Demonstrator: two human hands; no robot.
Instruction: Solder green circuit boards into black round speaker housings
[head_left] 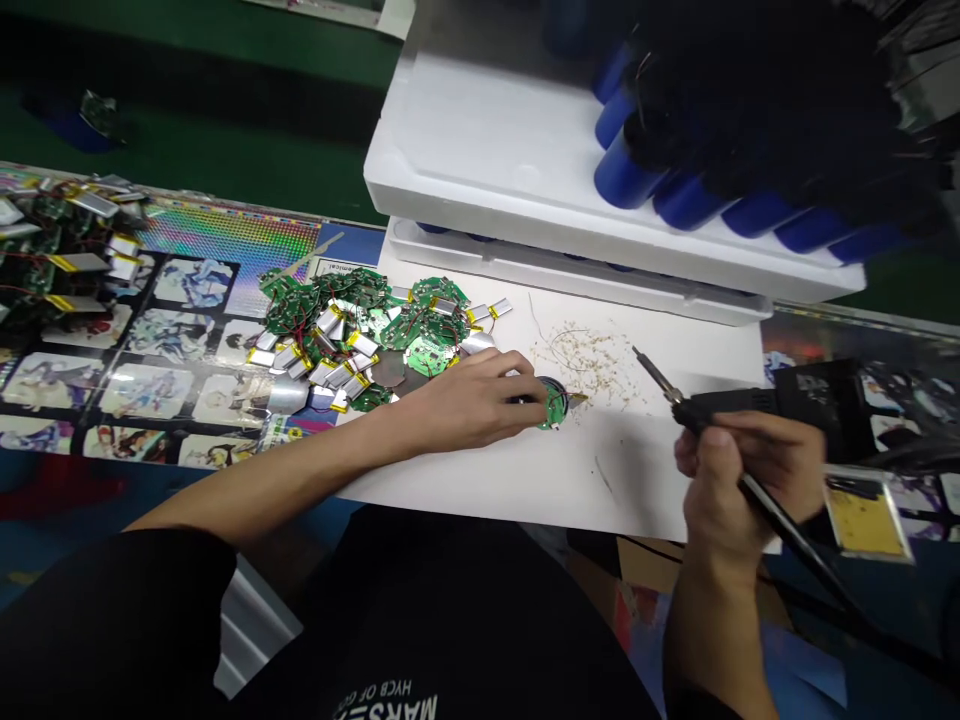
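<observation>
A black shirt [420, 620] lies below the right hand [746, 480], wrapped around one soldering iron [656, 375]; the left hand [469, 400] pinches one round circuit board [556, 405].

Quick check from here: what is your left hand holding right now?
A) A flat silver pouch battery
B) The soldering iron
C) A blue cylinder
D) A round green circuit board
D. The left hand closes on a round green circuit board, while the soldering iron sits in the right hand.
</observation>
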